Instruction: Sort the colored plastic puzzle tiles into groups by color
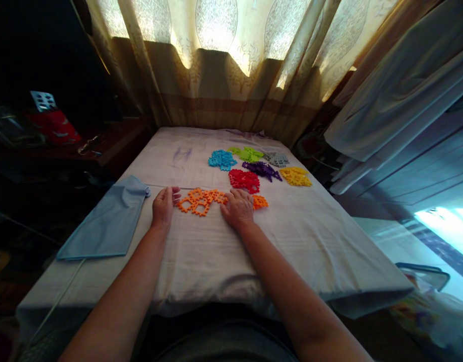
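Flat orange puzzle pieces (200,208) with notched edges and square holes lie in a loose group on the cloth-covered table. My left hand (163,207) rests on its side at their left end, fingers loosely bent and apart, the tips next to the nearest piece. Palm down, my right hand (238,208) lies over the right part of the group with its fingers spread. It hides some of the orange pieces, and more of them show past its right side. Just beyond that hand sits a pile of red pieces (244,180).
Farther back are piles of blue (222,159), lime green (251,154), grey (276,159), purple (262,170) and yellow pieces (295,176). A light blue cloth bag (107,219) lies at the left edge. Curtains (216,80) hang behind the table (310,246).
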Motion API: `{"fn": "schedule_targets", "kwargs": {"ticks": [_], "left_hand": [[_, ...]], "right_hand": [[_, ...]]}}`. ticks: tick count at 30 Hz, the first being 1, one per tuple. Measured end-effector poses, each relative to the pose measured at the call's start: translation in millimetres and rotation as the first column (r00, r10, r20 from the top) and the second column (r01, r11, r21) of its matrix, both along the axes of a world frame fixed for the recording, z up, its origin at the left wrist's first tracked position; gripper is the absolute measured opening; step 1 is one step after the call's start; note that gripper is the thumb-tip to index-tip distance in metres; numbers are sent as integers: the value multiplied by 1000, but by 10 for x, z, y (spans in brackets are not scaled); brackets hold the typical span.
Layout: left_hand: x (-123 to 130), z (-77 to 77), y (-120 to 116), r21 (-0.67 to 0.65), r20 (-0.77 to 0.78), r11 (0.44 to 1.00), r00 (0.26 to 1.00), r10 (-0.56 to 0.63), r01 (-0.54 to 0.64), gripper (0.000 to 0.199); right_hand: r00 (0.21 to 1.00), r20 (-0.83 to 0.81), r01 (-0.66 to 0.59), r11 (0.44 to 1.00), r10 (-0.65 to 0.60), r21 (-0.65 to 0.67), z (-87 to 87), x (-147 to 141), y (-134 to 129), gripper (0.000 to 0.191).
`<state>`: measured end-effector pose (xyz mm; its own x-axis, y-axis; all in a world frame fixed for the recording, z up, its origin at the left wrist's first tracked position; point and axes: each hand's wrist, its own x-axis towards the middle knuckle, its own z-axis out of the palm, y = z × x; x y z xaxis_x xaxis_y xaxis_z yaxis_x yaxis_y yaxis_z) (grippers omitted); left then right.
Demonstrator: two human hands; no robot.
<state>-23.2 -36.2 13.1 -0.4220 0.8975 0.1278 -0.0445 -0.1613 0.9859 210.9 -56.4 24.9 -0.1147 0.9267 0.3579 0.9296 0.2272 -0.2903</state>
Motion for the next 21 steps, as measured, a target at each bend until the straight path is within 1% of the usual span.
{"fn": "schedule_targets", "kwargs": {"ticks": [3, 6, 10, 13, 15, 17, 19, 21], "left_hand": [[2, -3, 9, -2, -9, 1000, 1000, -2, 2, 47], [2, -7, 18, -7, -8, 1000, 1000, 3, -3, 47], [1, -5, 19, -13, -3, 1000, 1000, -1, 1, 47], [2, 2, 11, -8, -3, 1000, 1000, -7, 7, 46], [5, 7, 5, -11, -4, 1000, 1000, -5, 5, 45], [8, 12, 1, -12, -6, 1000, 1000, -4, 4, 44], [9, 16, -1, -6, -8, 1000, 1000, -6, 5, 44], [9, 16, -1, -1, -8, 1000, 1000, -9, 9, 45]], "right_hand": [[1000, 28, -12, 999, 13, -38, -17, -23, 37, 25], [1000, 26, 1, 999, 0, -33, -46, -32, 45, 23], [999, -18, 36, 999, -35, 15, -57, 2, 13, 30], [994, -78, 83, 992, -75, 93, -44, 127, -16, 35], [982, -122, 161, 976, -143, 148, -35, 268, -31, 37], [955, -161, 275, 947, -250, 164, -31, 436, -44, 39], [907, -195, 400, 908, -373, 126, -35, 603, -57, 40], [853, -221, 497, 866, -473, 64, -43, 743, -71, 40]]}}
